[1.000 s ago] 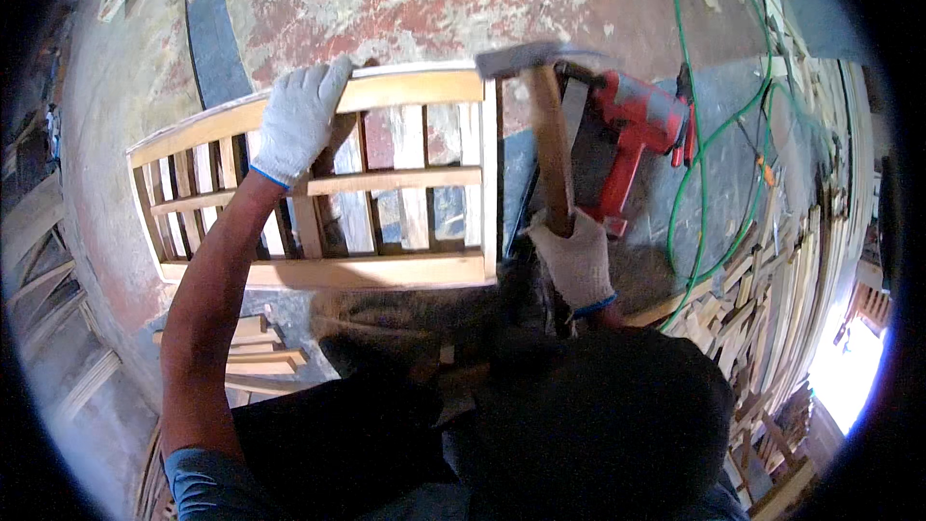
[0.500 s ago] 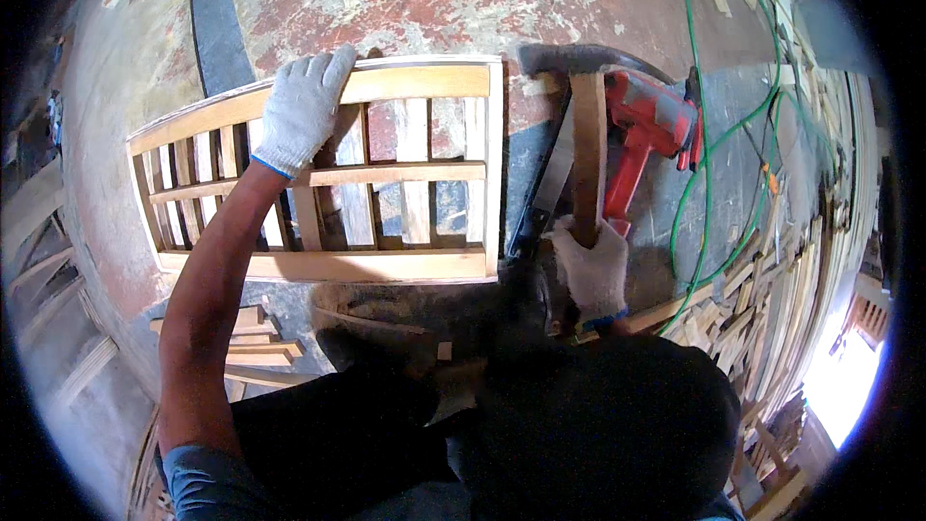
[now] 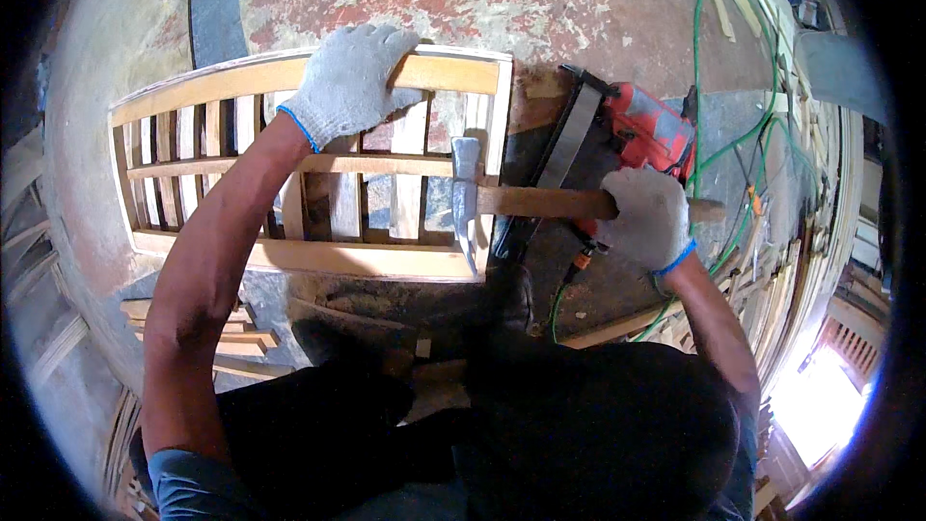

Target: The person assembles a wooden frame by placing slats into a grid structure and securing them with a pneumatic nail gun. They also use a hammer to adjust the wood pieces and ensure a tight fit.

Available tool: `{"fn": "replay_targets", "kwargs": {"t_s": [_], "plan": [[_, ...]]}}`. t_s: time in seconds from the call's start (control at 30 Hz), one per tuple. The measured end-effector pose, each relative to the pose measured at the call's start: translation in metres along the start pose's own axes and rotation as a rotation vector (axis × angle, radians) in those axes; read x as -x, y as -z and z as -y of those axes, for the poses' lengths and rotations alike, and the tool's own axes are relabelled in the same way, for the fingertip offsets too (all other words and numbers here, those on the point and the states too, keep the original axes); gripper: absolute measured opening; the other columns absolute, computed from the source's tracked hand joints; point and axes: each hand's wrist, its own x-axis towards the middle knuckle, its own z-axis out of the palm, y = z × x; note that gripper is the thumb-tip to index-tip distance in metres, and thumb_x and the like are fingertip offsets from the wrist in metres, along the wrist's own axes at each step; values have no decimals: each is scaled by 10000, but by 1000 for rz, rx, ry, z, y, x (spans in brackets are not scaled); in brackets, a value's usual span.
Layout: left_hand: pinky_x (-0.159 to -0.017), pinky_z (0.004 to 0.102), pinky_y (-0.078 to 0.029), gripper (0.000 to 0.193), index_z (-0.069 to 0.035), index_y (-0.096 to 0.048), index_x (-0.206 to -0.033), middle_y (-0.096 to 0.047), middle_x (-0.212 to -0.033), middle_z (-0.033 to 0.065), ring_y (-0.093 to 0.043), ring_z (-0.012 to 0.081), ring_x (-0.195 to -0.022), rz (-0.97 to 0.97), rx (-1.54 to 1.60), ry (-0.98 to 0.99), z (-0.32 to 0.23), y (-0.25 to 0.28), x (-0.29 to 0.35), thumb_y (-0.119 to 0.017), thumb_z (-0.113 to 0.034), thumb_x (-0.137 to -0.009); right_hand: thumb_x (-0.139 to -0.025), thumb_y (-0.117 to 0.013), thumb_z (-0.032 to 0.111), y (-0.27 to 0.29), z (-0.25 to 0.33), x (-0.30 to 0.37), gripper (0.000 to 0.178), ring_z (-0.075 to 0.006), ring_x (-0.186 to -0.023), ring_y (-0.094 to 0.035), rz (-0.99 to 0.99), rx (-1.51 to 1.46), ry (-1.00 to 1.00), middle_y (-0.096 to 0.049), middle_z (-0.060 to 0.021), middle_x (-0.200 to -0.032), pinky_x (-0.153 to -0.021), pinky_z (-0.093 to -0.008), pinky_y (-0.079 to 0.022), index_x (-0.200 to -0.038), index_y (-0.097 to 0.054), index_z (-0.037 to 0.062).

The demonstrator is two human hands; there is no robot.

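Observation:
A slatted wooden frame (image 3: 376,260) lies on the floor before me, its long rails running left to right. My left hand (image 3: 352,79), in a pale work glove with a blue cuff, grips the far rail right of its middle. In my gloved right hand (image 3: 648,217) is a claw hammer (image 3: 550,202), held by its wooden handle. The steel head is over the frame's right end; whether it touches the wood I cannot tell. A red nail gun (image 3: 651,127) with a long dark magazine lies just beyond that hand.
A green air hose (image 3: 698,68) loops over the floor at the right. Short wood offcuts (image 3: 246,339) lie near the frame's left front. Long strips of wood (image 3: 786,280) are piled along the right side. My dark-clothed knees fill the near middle.
The hammer has swung from pointing away from me to lying leftward, its head now over the frame's right end. My right hand moved farther out; my left slid right along the rail.

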Motion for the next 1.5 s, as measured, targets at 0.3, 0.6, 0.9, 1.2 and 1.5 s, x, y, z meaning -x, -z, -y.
{"fn": "replay_targets", "kwargs": {"t_s": [0.3, 0.6, 0.9, 1.2, 1.5], "plan": [[-921, 476, -512, 576, -71, -644, -1293, -691, -1106, 148, -658, 352, -1051, -54, 23, -7, 2, -5, 1, -727, -475, -890, -783, -752, 333, -3, -2, -13, 273, -354, -765, -695, 40, 27, -43, -661, -125, -800, -648, -473, -547, -860, -622, 106], [-921, 471, -514, 569, -81, -628, -1319, -681, -1137, 146, -660, 349, -1049, -48, -15, 4, 1, -5, 2, -721, -450, -896, -860, -761, 334, -3, 26, -13, 282, -263, -701, -687, 198, -500, -333, -654, -144, -717, -633, -435, -523, -886, -700, 61], [-920, 480, -521, 554, -74, -633, -1298, -686, -1132, 154, -661, 354, -1051, -67, 5, -5, 3, -9, 3, -732, -436, -891, -923, -719, 279, -8, 40, -25, 245, -108, -525, -549, 368, -1190, -767, -585, 26, -636, -485, -314, -430, -903, -696, 35], [-914, 478, -522, 556, -57, -625, -1302, -687, -1113, 157, -657, 362, -1053, -61, -8, -4, 3, -8, 1, -709, -445, -913, -956, -691, 294, -14, 47, -27, 243, -59, -460, -463, 371, -1190, -722, -513, 59, -592, -416, -270, -350, -881, -644, 68], [-906, 478, -522, 555, -54, -621, -1312, -685, -1112, 157, -653, 366, -1058, -101, -4, -15, 1, -9, 1, -705, -434, -915, -917, -687, 222, -15, 50, -17, 193, -78, -443, -468, 294, -1267, -785, -502, 34, -577, -410, -274, -341, -829, -605, 72]]}}
